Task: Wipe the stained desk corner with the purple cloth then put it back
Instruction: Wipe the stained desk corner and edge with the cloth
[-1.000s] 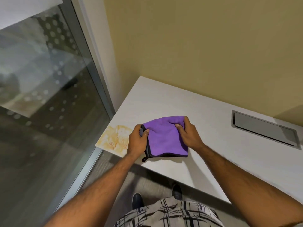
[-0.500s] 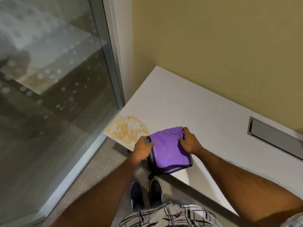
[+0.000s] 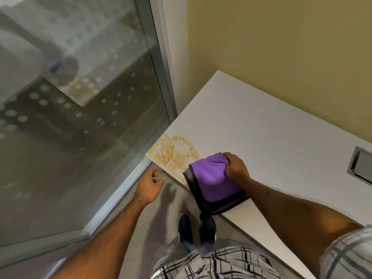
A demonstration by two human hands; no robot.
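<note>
A folded purple cloth with a dark border lies on the near edge of the white desk, partly overhanging it. My right hand grips its far right corner. An orange-yellow stain covers the desk's near left corner, just left of the cloth and touching its edge. My left hand hangs off the desk below the stained corner, holding nothing, fingers loosely curled and apart.
A glass partition with a metal frame stands close on the left of the desk. A yellow wall backs the desk. A metal cable hatch is set in the desk at the right. My shoes stand below the desk edge.
My left hand has let go of the cloth and dropped off the desk to the left. My right hand still holds the cloth, which sits closer to the stain.
</note>
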